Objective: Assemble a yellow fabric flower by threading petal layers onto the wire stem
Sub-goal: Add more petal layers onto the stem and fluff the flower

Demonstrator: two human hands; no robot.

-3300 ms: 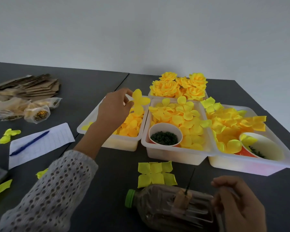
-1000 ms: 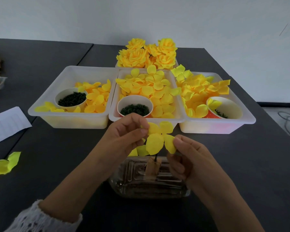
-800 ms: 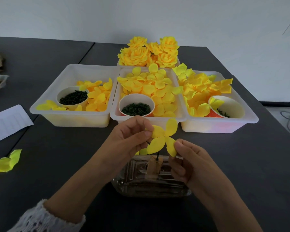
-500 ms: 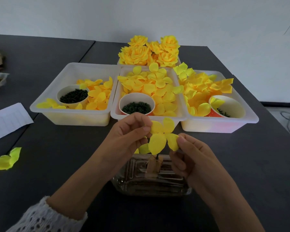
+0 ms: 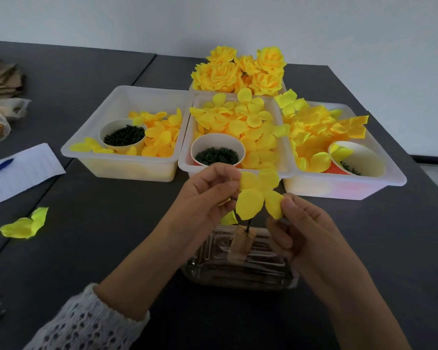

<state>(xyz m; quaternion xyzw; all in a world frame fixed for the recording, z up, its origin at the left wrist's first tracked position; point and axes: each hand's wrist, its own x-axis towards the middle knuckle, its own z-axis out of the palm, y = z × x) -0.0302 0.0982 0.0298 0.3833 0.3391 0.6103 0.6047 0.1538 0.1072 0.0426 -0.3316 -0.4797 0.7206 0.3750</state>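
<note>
Across the dark surface, toward its far edge, three white trays sit side by side, filled with loose yellow petals and paper cups of dark green bits; finished yellow flowers cluster behind the middle tray. Near the front edge a clear plastic bottle lies on its side with a thin wire stem taped upright to it. Just above the stem, a four-lobed petal layer is held between both hands: the left hand pinches its upper left lobe, the right hand pinches its lower right lobe.
</note>
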